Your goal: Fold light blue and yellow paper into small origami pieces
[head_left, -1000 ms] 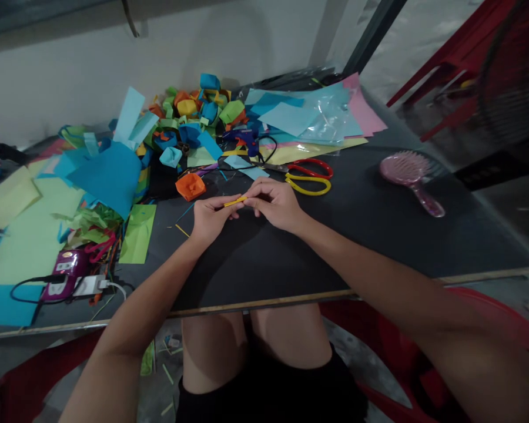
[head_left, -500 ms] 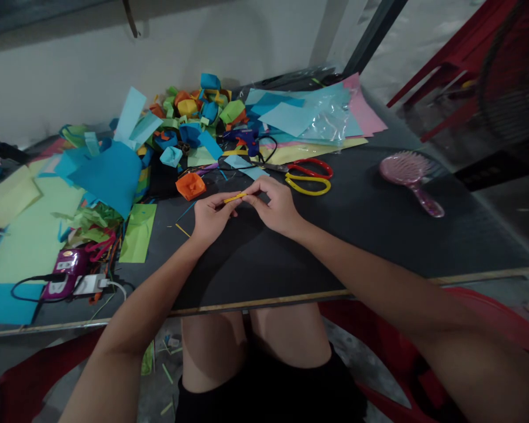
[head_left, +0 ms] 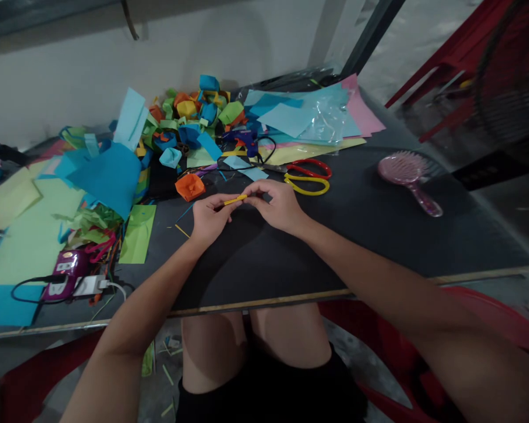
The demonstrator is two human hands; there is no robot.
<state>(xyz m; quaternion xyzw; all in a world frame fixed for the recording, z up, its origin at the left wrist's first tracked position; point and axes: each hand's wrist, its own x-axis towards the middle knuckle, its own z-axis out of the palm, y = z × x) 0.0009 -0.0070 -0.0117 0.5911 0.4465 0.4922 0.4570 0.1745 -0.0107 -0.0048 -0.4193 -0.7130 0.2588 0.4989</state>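
Observation:
Over the middle of the dark table [head_left: 370, 241], my left hand [head_left: 209, 216] and my right hand [head_left: 277, 205] meet with fingers pinched. Between them they hold a thin yellow paper strip [head_left: 235, 201], each hand gripping one end. An orange folded paper piece [head_left: 190, 186] lies just beyond my left hand. Red and yellow scissors [head_left: 307, 177] rest just past my right hand.
A heap of coloured folded papers [head_left: 194, 117] fills the back. Blue, green and pink sheets spread to the left and back right. A pink hairbrush [head_left: 409, 177] lies at the right. A purple device [head_left: 64, 275] with cables sits at the front left edge.
Both hands stay in nearly the same spot with the yellow strip between them. The fingers have shifted slightly along it.

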